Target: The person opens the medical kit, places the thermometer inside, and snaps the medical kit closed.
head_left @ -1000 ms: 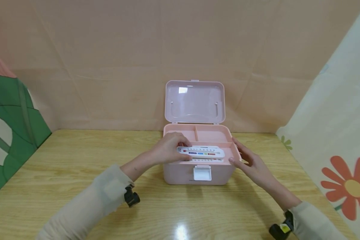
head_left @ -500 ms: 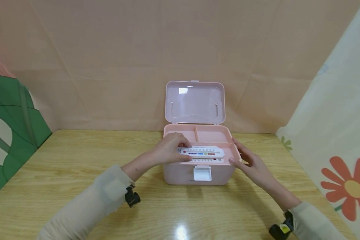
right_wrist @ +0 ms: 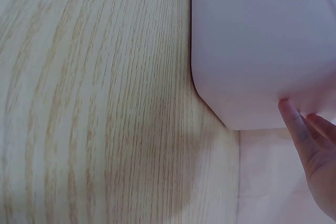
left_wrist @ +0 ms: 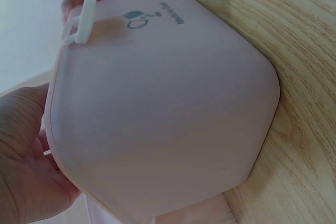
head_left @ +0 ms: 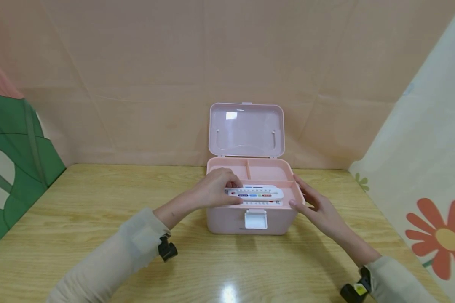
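A pink medicine chest [head_left: 227,222] stands on the table with its lid [head_left: 246,128] raised. Inside its top, a pink tray has compartments. My left hand [head_left: 221,187] pinches the left end of a white thermometer [head_left: 255,193] with a printed scale and coloured labels, over the front compartment. Other similar white strips show just behind and below it, partly covered. In the left wrist view this hand [left_wrist: 26,156] reaches over the rim, its fingertips hidden. My right hand [head_left: 320,208] rests on the chest's right corner, thumb at the rim and straight fingers [right_wrist: 295,127] against the side wall.
A white latch [head_left: 255,219] hangs at the chest's front. The wooden table [head_left: 110,219] extends to both sides and in front. Behind stands a beige backdrop [head_left: 155,84]; a flower-printed cloth [head_left: 421,176] borders the right and a green leaf print [head_left: 19,147] the left.
Almost nothing differs. The held thermometer has shifted very slightly, its front edge tipping a little lower; both hands keep their places.
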Demonstrator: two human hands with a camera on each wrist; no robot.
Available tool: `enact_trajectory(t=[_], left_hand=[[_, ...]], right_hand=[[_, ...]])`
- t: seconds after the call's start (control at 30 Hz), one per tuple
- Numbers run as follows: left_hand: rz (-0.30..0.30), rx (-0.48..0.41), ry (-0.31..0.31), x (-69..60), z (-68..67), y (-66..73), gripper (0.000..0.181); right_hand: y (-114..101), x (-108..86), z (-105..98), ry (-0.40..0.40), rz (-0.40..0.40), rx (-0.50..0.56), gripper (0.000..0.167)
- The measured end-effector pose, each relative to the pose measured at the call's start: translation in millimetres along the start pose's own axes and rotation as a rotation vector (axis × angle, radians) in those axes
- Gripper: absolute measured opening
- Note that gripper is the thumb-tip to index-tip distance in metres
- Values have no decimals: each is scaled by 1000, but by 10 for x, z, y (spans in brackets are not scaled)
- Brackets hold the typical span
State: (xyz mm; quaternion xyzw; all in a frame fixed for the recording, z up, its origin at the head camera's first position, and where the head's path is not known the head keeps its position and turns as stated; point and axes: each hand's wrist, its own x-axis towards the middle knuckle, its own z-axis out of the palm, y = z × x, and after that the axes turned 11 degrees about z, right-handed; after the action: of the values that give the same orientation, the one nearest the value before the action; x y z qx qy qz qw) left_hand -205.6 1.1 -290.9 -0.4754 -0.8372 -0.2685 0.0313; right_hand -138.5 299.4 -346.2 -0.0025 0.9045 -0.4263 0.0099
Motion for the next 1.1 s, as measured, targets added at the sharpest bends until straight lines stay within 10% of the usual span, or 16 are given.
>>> enact_trajectory(t=[1.1], left_hand=[[1, -28, 70, 5, -63, -16, 27]], right_hand=[[-80, -16, -56, -5, 9, -58, 69]])
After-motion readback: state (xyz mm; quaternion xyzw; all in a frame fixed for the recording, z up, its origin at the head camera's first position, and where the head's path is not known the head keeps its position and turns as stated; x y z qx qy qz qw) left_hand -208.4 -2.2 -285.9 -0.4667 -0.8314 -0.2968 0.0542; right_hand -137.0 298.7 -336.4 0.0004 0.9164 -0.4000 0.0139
